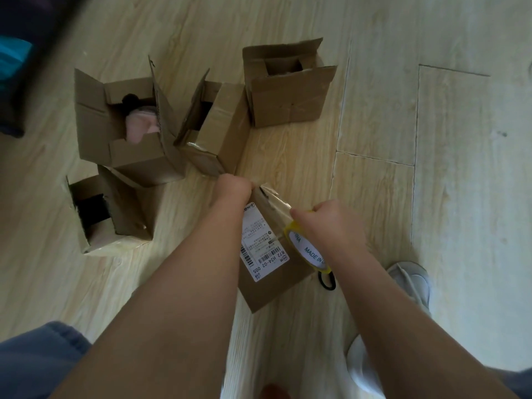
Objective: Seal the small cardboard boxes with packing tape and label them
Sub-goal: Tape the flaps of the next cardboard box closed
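Note:
A small cardboard box [273, 280] with a white shipping label [260, 243] lies on the wooden floor between my arms. My left hand [233, 187] grips the box's far end, fingers curled over the edge. My right hand [331, 223] holds a roll of clear packing tape [306, 249] with a yellow rim against the box's right side. A strip of clear tape [276, 200] runs from the roll over the box's far top corner.
Several open cardboard boxes stand beyond: one with pink contents [123, 125], one tilted [213, 125], one at the back [288, 82], one at the left [109, 211]. A black hair tie [326, 280] lies by the roll. A grey slipper [411, 280] is at the right.

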Demonstrator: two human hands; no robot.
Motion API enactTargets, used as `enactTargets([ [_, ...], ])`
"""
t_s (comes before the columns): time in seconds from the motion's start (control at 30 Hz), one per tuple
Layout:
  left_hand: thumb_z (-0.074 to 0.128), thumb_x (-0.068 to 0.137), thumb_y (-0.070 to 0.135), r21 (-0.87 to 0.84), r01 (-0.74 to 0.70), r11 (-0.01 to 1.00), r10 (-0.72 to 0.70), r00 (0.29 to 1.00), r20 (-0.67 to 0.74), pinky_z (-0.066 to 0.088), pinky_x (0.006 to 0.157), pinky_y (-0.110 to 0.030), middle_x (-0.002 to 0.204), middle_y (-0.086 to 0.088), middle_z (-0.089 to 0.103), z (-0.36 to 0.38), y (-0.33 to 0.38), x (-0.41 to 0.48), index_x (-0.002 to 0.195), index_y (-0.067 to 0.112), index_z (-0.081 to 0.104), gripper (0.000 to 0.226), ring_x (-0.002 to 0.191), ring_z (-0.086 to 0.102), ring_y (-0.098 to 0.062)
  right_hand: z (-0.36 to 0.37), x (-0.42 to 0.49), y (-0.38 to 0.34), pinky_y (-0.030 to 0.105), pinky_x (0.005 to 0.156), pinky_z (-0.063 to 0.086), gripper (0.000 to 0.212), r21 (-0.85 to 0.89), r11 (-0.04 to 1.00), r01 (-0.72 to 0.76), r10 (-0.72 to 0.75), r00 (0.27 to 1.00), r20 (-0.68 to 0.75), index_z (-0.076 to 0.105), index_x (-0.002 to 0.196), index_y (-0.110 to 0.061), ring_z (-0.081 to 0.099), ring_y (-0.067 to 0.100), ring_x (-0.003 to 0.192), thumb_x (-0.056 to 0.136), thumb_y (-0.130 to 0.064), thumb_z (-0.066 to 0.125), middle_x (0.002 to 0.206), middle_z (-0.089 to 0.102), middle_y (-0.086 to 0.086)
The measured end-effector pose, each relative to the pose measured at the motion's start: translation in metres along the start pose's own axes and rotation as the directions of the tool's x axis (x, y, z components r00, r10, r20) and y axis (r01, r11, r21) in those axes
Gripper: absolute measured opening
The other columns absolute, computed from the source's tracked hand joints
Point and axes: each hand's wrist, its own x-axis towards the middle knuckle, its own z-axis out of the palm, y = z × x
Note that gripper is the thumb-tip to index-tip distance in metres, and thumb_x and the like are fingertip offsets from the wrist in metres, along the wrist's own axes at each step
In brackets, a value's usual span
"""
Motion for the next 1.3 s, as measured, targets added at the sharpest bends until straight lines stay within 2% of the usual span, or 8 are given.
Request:
enactTargets([
  [0.2, 0.062, 0.095, 0.022, 0.084, 0.08, 0.993, -0.084, 0.995, 0.049, 0.052, 0.094, -0.037, 0.091, -0.011, 0.056, -0.001, 0.003, -0.001, 0.115, 0.001, 0.054, 0.031, 0.094, 0.06, -0.029, 0.001, -0.002, 0.004, 0.024, 0.046, 0.025, 0.048, 0.045, 0.999, 0.002, -0.002, 1.0, -0.001, 0.036, 0.053, -0.018, 0.029, 0.012, 0.043, 0.085, -0.037, 0.066, 0.045, 0.029, -0.005],
  [0.3, 0.063, 0.092, 0.02, 0.082, 0.039, 0.996, -0.039, 0.999, -0.005, 0.052, 0.082, -0.034, 0.08, -0.007, 0.051, 0.003, -0.005, 0.005, 0.116, 0.004, 0.056, 0.029, 0.085, 0.056, -0.025, 0.003, -0.004, 0.006, 0.025, 0.046, 0.025, 0.049, 0.061, 0.998, -0.003, 0.002, 1.0, 0.015, 0.035, 0.054, -0.018, 0.028, 0.012, 0.042, 0.086, -0.039, 0.066, 0.046, 0.029, -0.006],
  [0.4, 0.066, 0.089, 0.02, 0.19, -0.128, 0.973, 0.159, 0.974, -0.158, 0.046, 0.074, -0.033, 0.101, -0.006, 0.062, 0.003, -0.018, 0.007, 0.117, 0.01, 0.059, 0.031, 0.089, 0.056, -0.022, 0.004, -0.003, 0.009, 0.026, 0.047, 0.026, 0.05, 0.075, 0.997, -0.022, 0.02, 0.999, 0.032, 0.036, 0.054, -0.018, 0.028, 0.011, 0.041, 0.087, -0.042, 0.066, 0.045, 0.03, -0.006],
  [0.47, 0.066, 0.088, 0.019, 0.28, -0.351, 0.893, 0.42, 0.875, -0.24, 0.048, 0.08, -0.034, 0.111, -0.003, 0.065, 0.003, -0.027, 0.003, 0.112, 0.017, 0.067, 0.024, 0.098, 0.059, -0.02, 0.005, -0.003, 0.009, 0.026, 0.046, 0.027, 0.05, 0.075, 0.997, -0.018, 0.016, 1.0, 0.026, 0.037, 0.054, -0.018, 0.029, 0.012, 0.041, 0.087, -0.043, 0.066, 0.045, 0.031, -0.006],
  [0.57, 0.067, 0.091, 0.022, 0.194, -0.546, 0.815, 0.563, 0.825, -0.043, 0.052, 0.088, -0.031, 0.105, 0.004, 0.071, 0.001, -0.033, -0.007, 0.106, 0.019, 0.075, 0.018, 0.099, 0.063, -0.012, 0.006, -0.004, 0.01, 0.026, 0.047, 0.027, 0.049, 0.055, 0.998, -0.006, 0.006, 1.0, 0.008, 0.039, 0.056, -0.018, 0.032, 0.013, 0.043, 0.087, -0.043, 0.065, 0.046, 0.033, -0.005],
  [0.8, 0.057, 0.099, 0.025, 0.083, -0.518, 0.851, 0.491, 0.842, 0.224, 0.049, 0.1, -0.037, 0.114, 0.005, 0.068, -0.008, -0.04, -0.012, 0.116, 0.025, 0.071, 0.022, 0.104, 0.062, -0.011, 0.006, -0.009, 0.012, 0.03, 0.053, 0.036, 0.049, 0.043, 0.998, 0.046, -0.048, 0.998, 0.041, 0.046, 0.059, -0.016, 0.047, 0.017, 0.05, 0.085, -0.055, 0.061, 0.053, 0.047, 0.0],
  [1.07, 0.064, 0.093, 0.014, 0.271, -0.66, 0.7, 0.669, 0.74, 0.075, 0.053, 0.083, -0.035, 0.099, 0.005, 0.06, -0.001, -0.031, -0.014, 0.094, 0.02, 0.065, 0.007, 0.091, 0.059, -0.015, 0.001, -0.009, 0.011, 0.029, 0.052, 0.032, 0.051, 0.04, 0.999, 0.008, -0.011, 0.997, 0.081, 0.043, 0.059, -0.018, 0.04, 0.016, 0.052, 0.087, -0.056, 0.061, 0.053, 0.04, -0.002],
  [1.3, 0.063, 0.091, 0.005, 0.384, -0.725, 0.572, 0.674, 0.682, 0.283, 0.05, 0.08, -0.028, 0.098, 0.009, 0.064, -0.016, -0.026, -0.013, 0.095, 0.023, 0.077, 0.024, 0.092, 0.06, -0.01, 0.0, -0.01, 0.013, 0.028, 0.051, 0.032, 0.048, 0.016, 1.0, 0.013, -0.014, 0.997, 0.077, 0.048, 0.063, -0.017, 0.039, 0.015, 0.05, 0.089, -0.054, 0.06, 0.054, 0.039, -0.002],
])
